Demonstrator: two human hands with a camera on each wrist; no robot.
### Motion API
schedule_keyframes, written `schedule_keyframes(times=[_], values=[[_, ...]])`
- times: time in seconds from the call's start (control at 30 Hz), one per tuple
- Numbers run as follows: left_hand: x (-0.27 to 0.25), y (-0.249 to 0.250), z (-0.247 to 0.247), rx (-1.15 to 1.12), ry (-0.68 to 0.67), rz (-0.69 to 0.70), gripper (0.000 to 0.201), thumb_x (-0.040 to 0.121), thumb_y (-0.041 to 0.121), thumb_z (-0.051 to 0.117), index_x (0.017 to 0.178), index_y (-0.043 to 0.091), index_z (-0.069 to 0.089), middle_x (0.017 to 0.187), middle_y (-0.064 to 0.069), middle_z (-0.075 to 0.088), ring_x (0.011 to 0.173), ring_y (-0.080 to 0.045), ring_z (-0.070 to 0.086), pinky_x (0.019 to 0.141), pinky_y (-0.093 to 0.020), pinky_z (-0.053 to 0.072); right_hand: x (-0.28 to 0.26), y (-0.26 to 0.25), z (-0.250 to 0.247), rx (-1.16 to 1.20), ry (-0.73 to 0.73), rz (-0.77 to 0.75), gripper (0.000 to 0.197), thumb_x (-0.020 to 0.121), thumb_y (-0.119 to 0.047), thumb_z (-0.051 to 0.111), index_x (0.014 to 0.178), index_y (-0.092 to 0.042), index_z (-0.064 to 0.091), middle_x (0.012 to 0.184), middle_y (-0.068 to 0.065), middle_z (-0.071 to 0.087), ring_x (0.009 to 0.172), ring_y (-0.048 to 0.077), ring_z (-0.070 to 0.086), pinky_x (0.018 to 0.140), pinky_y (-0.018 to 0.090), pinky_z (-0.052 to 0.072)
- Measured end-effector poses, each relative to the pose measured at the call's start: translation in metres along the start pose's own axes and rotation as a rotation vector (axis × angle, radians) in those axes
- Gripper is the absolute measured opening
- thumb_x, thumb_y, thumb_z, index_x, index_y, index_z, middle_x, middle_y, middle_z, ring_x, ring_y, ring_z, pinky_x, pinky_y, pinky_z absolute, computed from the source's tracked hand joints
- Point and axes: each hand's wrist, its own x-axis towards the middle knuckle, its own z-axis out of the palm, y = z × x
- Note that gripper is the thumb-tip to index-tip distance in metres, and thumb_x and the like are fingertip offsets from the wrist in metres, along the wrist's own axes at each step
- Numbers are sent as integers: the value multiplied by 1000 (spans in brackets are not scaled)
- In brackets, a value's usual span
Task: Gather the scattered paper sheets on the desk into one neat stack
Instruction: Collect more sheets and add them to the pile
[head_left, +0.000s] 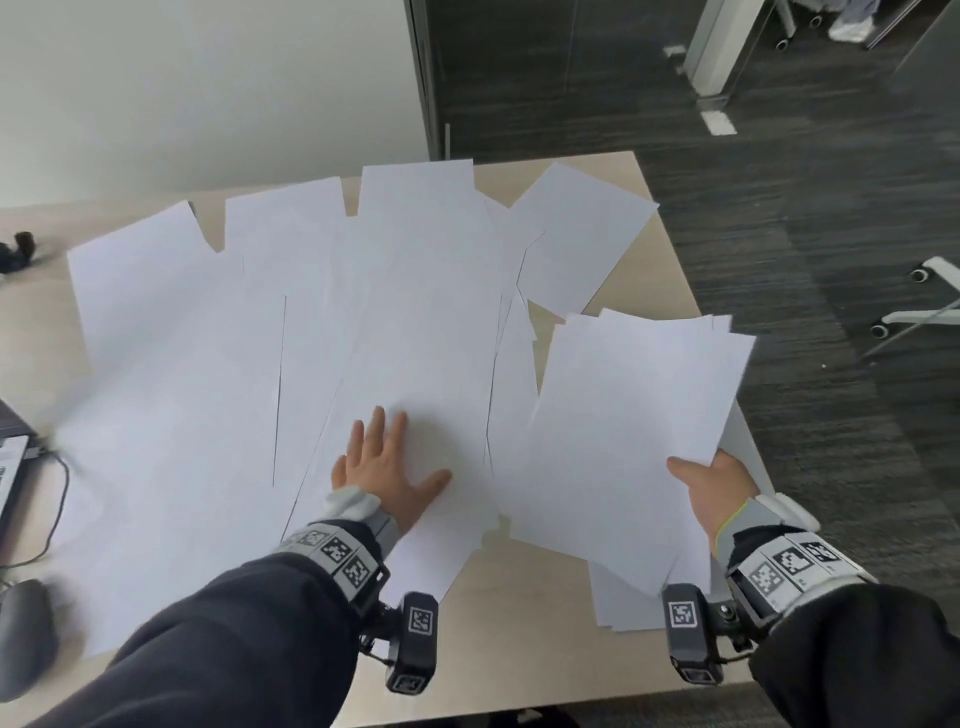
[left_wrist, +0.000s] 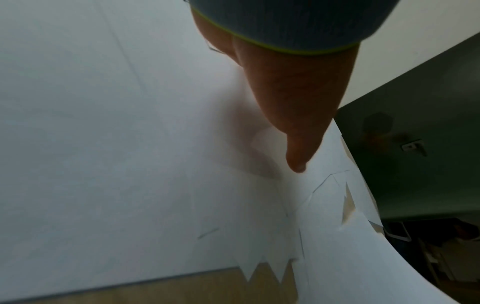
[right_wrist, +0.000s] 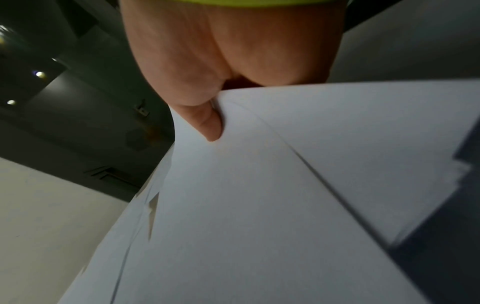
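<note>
We hold gathered sheets pinched in right hand | left hand flat, fingers spread on loose sheets covering worktop | slide next sheet rightward, square edges before adding.

Office — desk, grey carpet, castor chair base, mouse.

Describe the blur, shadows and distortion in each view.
Head view: wide-angle bending curves the desk edges; motion blur smears the mouse at lower left. Left wrist view: soft and dim, the left hand casts a hazy shadow on the scattered sheets. Right wrist view: the held sheaf is blurred along its right edge, the right hand near, the background dark.
</note>
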Motion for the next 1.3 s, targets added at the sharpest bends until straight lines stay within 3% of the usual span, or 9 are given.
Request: schedule_keyframes(times=[0.13, 0.23, 0.43, 0.67, 0.8, 0.97, 1.13, 1.23, 1.3], values=[[9, 11, 0, 92, -142, 18, 134, 58, 96, 53, 154, 41, -21, 163, 11, -30, 153, -21, -23, 124, -54, 1, 1, 2, -10, -1, 22, 0, 18, 93, -1, 57, 107, -12, 64, 99, 10, 66, 81, 27, 60, 92, 43, 48], [8, 12, 2, 179, -201, 86, 141, 49, 99, 53, 151, 43, -27, 160, 10, -37, 151, -23, -28, 122, -57, -1, -2, 6, -8, -13, 19, 12, 18, 93, -3, 58, 105, -14, 65, 88, 3, 68, 82, 27, 63, 89, 41, 49], [9, -1, -2, 147, -133, 125, 122, 61, 91, 57, 153, 51, -13, 164, 17, -24, 154, -15, -16, 123, -50, 7, -8, 12, -6, 5, 0, 16, 17, 93, -6, 60, 107, -15, 65, 86, 0, 68, 82, 27, 64, 86, 39, 50], [1, -2, 5, 99, -42, 140, 112, 67, 88, 55, 156, 46, 3, 166, 24, -8, 153, -13, -3, 119, -50, 15, -8, 18, -6, 35, -1, 11, 17, 92, -7, 63, 106, -16, 67, 97, 9, 71, 91, 32, 66, 93, 46, 52], [-6, 7, 11, 90, 27, 82, 112, 63, 91, 51, 154, 43, 6, 160, 14, 11, 150, -20, 8, 115, -50, 23, -9, 21, -9, 27, -5, 15, 16, 92, -8, 64, 104, -18, 67, 98, 8, 71, 93, 33, 67, 94, 48, 52], [-1, 11, 9, 92, 38, 59, 101, 71, 84, 57, 153, 43, 16, 153, 8, 21, 144, -24, 18, 112, -47, 28, -10, 22, -10, 26, -3, 21, 14, 91, -10, 64, 98, -22, 68, 95, 5, 72, 95, 33, 67, 96, 51, 51], [6, 4, 6, 67, 30, 72, 87, 78, 78, 58, 152, 48, 23, 158, 10, 17, 146, -25, 18, 114, -48, 28, -12, 24, -14, 55, -8, 30, 17, 92, -6, 64, 95, -22, 68, 94, 3, 71, 95, 32, 66, 97, 50, 51], [9, 0, 3, 10, 71, 89, 76, 81, 70, 63, 148, 44, 36, 157, 12, 28, 143, -24, 27, 111, -46, 33, -13, 25, -16, 85, -10, 25, 17, 92, -3, 62, 102, -16, 67, 93, 3, 70, 87, 27, 66, 94, 45, 51], [14, -4, -1, -56, 98, 87, 69, 83, 62, 67, 144, 34, 47, 152, 9, 41, 137, -25, 36, 109, -43, 36, -14, 26, -16, 98, -15, 22, 18, 92, -2, 62, 105, -13, 67, 95, 5, 71, 85, 26, 66, 92, 43, 51]])
